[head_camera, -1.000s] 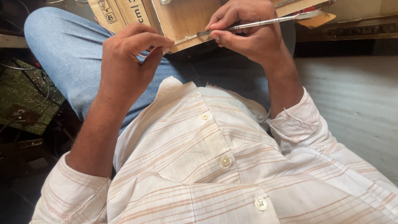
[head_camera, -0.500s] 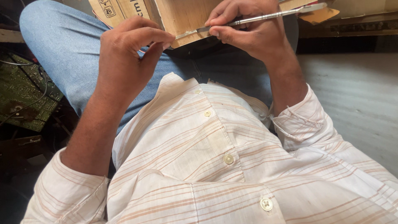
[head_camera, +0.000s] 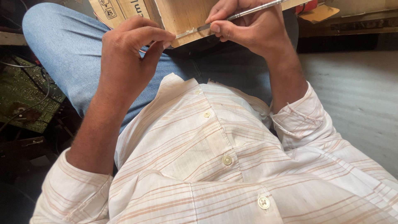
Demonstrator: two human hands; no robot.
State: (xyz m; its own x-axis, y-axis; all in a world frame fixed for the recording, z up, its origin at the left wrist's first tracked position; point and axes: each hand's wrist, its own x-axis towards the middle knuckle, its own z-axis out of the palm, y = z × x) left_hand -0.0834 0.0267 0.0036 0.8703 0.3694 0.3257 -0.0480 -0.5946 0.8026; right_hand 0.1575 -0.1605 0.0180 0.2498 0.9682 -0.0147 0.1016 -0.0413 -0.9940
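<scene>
My right hand (head_camera: 253, 31) pinches a thin metal tool (head_camera: 244, 13) against the wooden block (head_camera: 182, 18) on my lap. My left hand (head_camera: 128, 54) grips the block's corner. A green circuit board (head_camera: 25, 95) lies left.

A wooden block (head_camera: 182, 16) is set on the lap, between the left hand (head_camera: 128, 54) and right hand (head_camera: 248, 29). A circuit board (head_camera: 25, 95) lies left of the left hand.

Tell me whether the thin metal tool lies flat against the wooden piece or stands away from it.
Flat: the thin metal tool, held in the right hand, lies along the wooden piece, its tip at the edge near the left hand.
</scene>
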